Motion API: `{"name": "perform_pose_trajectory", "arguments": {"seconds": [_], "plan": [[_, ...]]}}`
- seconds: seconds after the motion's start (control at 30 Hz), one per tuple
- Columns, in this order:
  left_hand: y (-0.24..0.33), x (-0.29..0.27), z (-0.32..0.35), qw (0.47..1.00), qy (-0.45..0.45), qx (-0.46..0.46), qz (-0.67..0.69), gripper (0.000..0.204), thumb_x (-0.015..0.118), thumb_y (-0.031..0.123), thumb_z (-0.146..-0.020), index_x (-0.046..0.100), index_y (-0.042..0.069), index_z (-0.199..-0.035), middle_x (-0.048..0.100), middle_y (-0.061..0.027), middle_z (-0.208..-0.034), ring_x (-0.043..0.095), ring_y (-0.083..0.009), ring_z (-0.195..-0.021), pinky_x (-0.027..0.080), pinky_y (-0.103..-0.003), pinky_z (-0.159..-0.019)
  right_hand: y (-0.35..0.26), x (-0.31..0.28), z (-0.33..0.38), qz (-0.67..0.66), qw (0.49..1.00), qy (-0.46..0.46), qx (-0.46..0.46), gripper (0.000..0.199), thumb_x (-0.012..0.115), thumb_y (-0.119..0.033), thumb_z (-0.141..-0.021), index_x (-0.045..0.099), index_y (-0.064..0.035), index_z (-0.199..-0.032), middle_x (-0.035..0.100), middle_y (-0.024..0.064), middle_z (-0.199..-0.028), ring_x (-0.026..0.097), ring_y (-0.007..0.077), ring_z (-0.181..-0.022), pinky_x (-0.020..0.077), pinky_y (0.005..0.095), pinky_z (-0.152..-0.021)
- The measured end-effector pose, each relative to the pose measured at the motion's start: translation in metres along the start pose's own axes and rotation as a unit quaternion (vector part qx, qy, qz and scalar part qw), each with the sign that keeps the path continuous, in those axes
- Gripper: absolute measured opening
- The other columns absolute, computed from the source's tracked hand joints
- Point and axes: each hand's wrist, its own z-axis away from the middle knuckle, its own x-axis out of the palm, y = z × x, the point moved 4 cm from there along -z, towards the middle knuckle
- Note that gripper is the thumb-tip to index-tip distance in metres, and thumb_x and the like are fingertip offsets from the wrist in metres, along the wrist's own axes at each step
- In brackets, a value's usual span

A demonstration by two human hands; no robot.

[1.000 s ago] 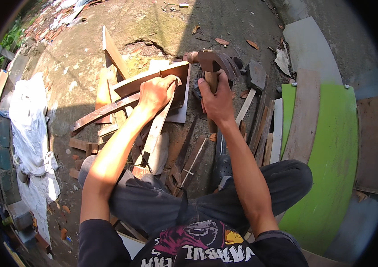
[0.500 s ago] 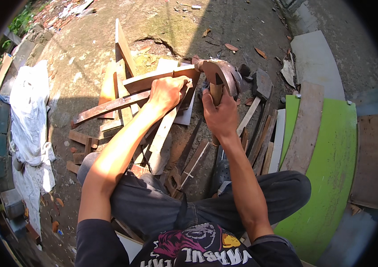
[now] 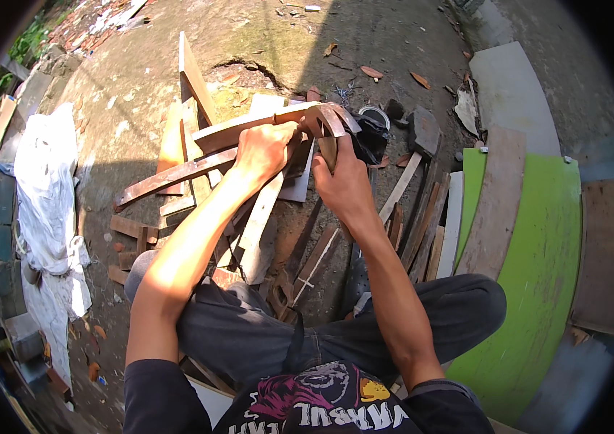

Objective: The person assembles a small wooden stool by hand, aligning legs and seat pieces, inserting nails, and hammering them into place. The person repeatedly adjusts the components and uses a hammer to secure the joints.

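Wood-hdl. claw hammer, R hand

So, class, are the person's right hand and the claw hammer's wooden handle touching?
Touching: the head view shows the right hand wrapped around the wooden handle.

A crumpled white cloth lies on your left. On your right, a weathered plank rests across a lime-green panel, with a pale grey sheet just beyond; dry leaves lie ahead of you.
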Motion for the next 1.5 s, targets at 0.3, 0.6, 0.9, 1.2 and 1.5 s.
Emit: {"name": "perform_pose_trajectory", "arguments": {"seconds": [0.3, 0.6, 0.9, 1.2, 1.5], "plan": [[0.003, -0.002, -0.001, 1.0, -0.005, -0.01, 0.006, 0.007, 0.058, 0.008, -0.082, 0.064, 0.009, -0.086, 0.065, -0.0155, -0.07, 0.067, -0.0338, -0.068, 0.053, -0.044, -0.058, 0.002, 0.002, 0.004, 0.002, 0.998, 0.033, -0.049, 0.048, 0.061, -0.019, -0.089, 0.042, 0.003, -0.126, 0.064, 0.0359, -0.089, 0.061, 0.0542, -0.089, 0.0499, 0.0561, -0.074], [0.0, 0.0, -0.001, 1.0, -0.011, -0.02, 0.013, 0.01, 0.059, 0.012, -0.084, 0.067, 0.01, -0.09, 0.067, -0.0148, -0.075, 0.067, -0.0353, -0.07, 0.054, -0.044, -0.059, 0.006, 0.006, 0.002, 0.022, 1.0, -0.005, 0.001, 0.043, 0.06, -0.018, -0.088, 0.042, 0.0018, -0.122, 0.064, 0.0367, -0.087, 0.061, 0.055, -0.087, 0.0496, 0.0582, -0.075], [0.006, -0.005, -0.004, 1.0, -0.005, -0.024, 0.004, 0.014, 0.061, 0.013, -0.084, 0.069, 0.01, -0.094, 0.069, -0.0154, -0.083, 0.068, -0.0348, -0.076, 0.055, -0.043, -0.063, 0.011, 0.008, 0.003, 0.003, 1.0, -0.003, 0.01, 0.056, 0.06, -0.017, -0.088, 0.036, 0.0014, -0.135, 0.064, 0.0366, -0.089, 0.061, 0.055, -0.087, 0.0506, 0.0577, -0.076], [0.002, -0.003, -0.002, 1.0, 0.012, -0.022, 0.01, 0.013, 0.062, 0.013, -0.084, 0.068, 0.012, -0.095, 0.069, -0.0147, -0.083, 0.068, -0.0336, -0.078, 0.055, -0.043, -0.065, 0.004, 0.003, -0.001, 0.01, 1.0, -0.002, 0.001, 0.052, 0.061, -0.018, -0.089, 0.042, 0.0013, -0.133, 0.065, 0.0339, -0.09, 0.062, 0.0521, -0.089, 0.0514, 0.0553, -0.076], [0.01, -0.006, -0.007, 0.991, -0.095, -0.091, 0.007, 0.024, 0.067, 0.028, -0.088, 0.073, 0.01, -0.104, 0.072, -0.0102, -0.099, 0.07, -0.0297, -0.089, 0.056, -0.038, -0.076, 0.042, 0.033, 0.022, -0.086, 0.987, 0.108, 0.086, 0.043, 0.077, -0.038, -0.082, 0.052, -0.0034, -0.091, 0.056, 0.0045, -0.069, 0.061, 0.0166, -0.064, 0.0492, 0.0345, -0.061]]}}
